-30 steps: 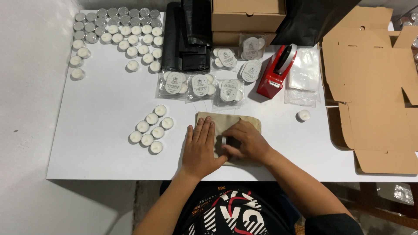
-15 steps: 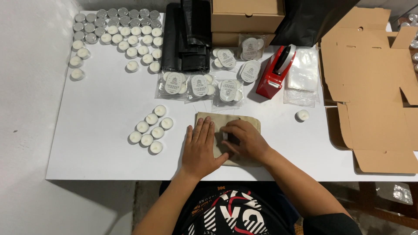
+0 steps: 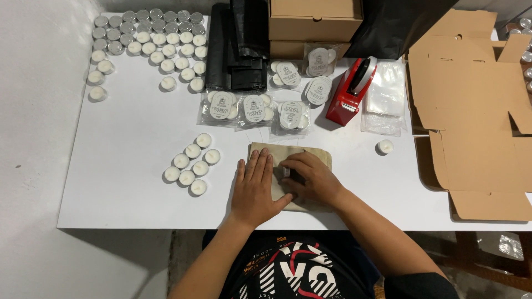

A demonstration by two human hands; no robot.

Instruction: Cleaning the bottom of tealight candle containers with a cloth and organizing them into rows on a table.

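below, beige pouch, clear round-labelled packets

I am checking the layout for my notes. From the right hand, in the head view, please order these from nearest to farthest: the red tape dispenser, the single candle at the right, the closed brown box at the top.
From the right hand:
1. Single candle, to its right on the table.
2. Tape dispenser, up and right.
3. Brown box, at the top edge.
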